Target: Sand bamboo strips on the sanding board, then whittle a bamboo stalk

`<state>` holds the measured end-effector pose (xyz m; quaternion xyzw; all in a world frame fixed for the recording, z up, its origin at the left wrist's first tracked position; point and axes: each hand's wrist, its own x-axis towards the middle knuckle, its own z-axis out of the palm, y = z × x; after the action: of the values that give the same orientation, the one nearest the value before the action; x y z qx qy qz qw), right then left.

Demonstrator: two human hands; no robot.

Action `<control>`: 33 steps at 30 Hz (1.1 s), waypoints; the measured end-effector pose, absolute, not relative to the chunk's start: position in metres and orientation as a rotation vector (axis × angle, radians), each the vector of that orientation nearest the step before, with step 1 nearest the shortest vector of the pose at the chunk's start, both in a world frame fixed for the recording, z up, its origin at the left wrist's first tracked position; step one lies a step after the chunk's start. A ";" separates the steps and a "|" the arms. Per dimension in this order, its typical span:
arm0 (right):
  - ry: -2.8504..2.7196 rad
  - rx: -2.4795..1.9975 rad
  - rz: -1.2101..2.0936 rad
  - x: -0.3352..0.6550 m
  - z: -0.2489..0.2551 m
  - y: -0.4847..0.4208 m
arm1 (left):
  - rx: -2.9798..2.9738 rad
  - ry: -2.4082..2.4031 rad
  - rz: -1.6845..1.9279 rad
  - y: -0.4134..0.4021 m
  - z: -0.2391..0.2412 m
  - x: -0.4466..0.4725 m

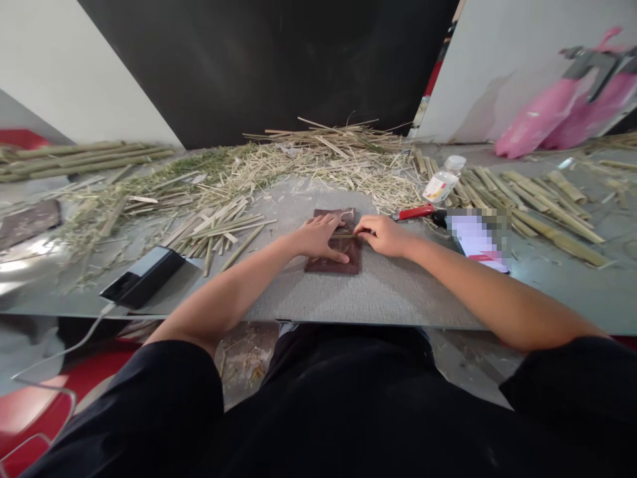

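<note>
A dark brown flat block (326, 265) lies on the grey tabletop in front of me. My left hand (320, 237) rests flat over it with thumb and fingers spread. A thin pale plant strip (345, 236), seemingly split bamboo, crosses the block between my two hands. At the block's right edge, my right hand (382, 235) is closed in a pinch on that strip's end. Just beyond my right hand lies a red-handled knife (417, 212), its far end dark. Whether the strip runs on beneath my left hand is hidden.
Heaped shavings (298, 166) and split strips (219, 229) spread across the back and left. Cut stalks (542, 196), a clear bottle (442, 180) and a lit phone (476, 242) are on the right. A black device (144, 275) with a white cable sits near the front-left edge. Pink sprayers (542, 116) stand back right.
</note>
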<state>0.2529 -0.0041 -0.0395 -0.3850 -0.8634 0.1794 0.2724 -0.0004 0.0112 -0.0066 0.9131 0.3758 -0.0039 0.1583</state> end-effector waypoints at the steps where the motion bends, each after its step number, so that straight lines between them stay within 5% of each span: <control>1: -2.270 -1.104 0.603 0.253 -0.038 -0.005 | 2.607 1.077 -0.016 0.011 -0.007 -0.001; 4: -2.117 -1.318 0.886 0.253 -0.034 -0.008 | 2.597 1.088 -0.028 0.011 -0.005 -0.001; 16: -2.108 -1.417 0.955 0.270 -0.037 0.002 | 2.590 1.091 -0.020 0.008 -0.002 -0.001; 33: -2.377 -1.164 0.603 0.255 -0.025 -0.029 | 2.598 1.095 -0.061 0.012 -0.006 -0.001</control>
<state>0.2554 -0.0290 -0.0246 -0.4191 -0.8557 0.2172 0.2119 -0.0006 0.0117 -0.0056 0.9095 0.3831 -0.0213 0.1601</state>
